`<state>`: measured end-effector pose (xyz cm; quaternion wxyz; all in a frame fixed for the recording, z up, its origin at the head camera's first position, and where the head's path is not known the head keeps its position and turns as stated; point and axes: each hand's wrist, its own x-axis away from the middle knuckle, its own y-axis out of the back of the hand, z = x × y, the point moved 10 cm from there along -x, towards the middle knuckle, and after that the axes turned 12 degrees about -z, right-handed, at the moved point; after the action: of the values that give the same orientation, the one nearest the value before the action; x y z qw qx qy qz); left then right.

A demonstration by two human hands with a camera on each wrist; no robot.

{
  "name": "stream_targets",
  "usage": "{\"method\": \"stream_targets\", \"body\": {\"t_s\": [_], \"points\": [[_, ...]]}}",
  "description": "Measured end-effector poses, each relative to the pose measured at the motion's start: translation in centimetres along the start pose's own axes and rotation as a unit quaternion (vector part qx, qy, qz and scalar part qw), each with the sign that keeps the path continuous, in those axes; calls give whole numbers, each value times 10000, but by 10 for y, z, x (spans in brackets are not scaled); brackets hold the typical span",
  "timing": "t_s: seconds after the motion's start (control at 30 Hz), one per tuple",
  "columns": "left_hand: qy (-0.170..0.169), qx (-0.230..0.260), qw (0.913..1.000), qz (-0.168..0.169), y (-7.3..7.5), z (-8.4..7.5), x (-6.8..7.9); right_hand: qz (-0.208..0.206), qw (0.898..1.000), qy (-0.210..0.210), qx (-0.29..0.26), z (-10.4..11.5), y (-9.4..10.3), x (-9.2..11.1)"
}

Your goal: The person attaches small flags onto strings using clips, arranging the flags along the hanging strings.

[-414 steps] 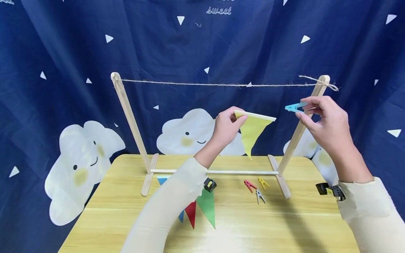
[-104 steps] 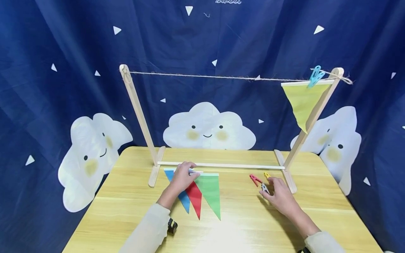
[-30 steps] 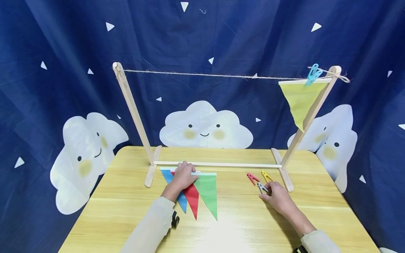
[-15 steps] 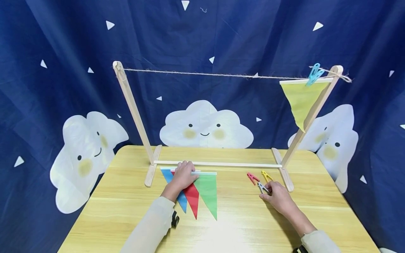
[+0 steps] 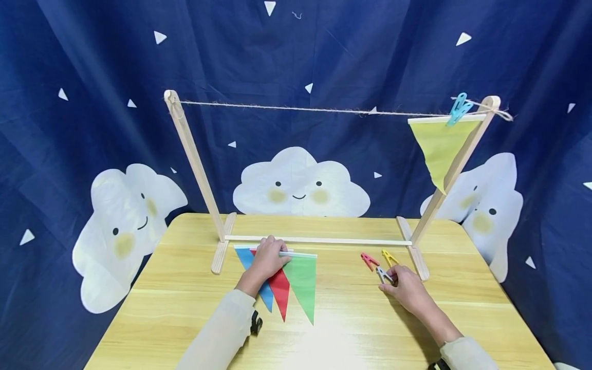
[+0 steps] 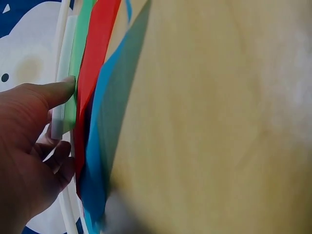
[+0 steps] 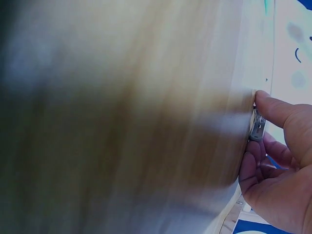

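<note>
My left hand (image 5: 269, 259) pinches the white-edged top corner of a green pennant (image 5: 303, 280), thumb in front and fingers behind in the left wrist view. Partly under that hand lie a red pennant (image 5: 280, 293) and a blue pennant (image 5: 265, 294), overlapping. My right hand (image 5: 407, 289) has thumb and fingertips around the handle end of a grey clothespin (image 5: 382, 274) on the table. Beside it lie a red clothespin (image 5: 369, 261) and a yellow clothespin (image 5: 389, 257). A yellow pennant (image 5: 441, 149) hangs from the string at right, held by a blue clothespin (image 5: 459, 109).
A wooden stand with a left post (image 5: 196, 164) and a right post (image 5: 455, 174) carries the string (image 5: 296, 108) between the post tops. A low crossbar (image 5: 324, 240) joins its feet on the wooden table (image 5: 185, 308). A blue cloud-print curtain (image 5: 222, 61) hangs behind.
The yellow pennant and blue clothespin, earlier in my hands, now hang on the string. Both hands came down to the table. The green pennant has just tilted slightly in my left hand.
</note>
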<state>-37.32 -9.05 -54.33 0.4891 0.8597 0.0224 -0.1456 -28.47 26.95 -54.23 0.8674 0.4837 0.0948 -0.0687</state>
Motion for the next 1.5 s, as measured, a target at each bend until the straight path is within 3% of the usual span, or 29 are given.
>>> {"method": "stream_targets", "body": {"t_s": [0.37, 0.63, 0.83, 1.2, 1.5], "points": [[20, 689, 9975, -128, 3, 3, -2, -67, 9998, 115, -116, 4, 1, -4], [224, 1576, 9872, -49, 4, 4, -1, -9, 9999, 78, -112, 6, 2, -4], [522, 2259, 9727, 34, -1, 6, 6, 18, 9999, 131, -77, 3, 7, -2], [666, 2931, 9537, -75, 4, 9, 9, 58, 9996, 168, -234, 6, 7, 0], [1351, 3744, 9174, -70, 6, 10, 13, -200, 9987, 335, -320, 10, 15, -2]]}}
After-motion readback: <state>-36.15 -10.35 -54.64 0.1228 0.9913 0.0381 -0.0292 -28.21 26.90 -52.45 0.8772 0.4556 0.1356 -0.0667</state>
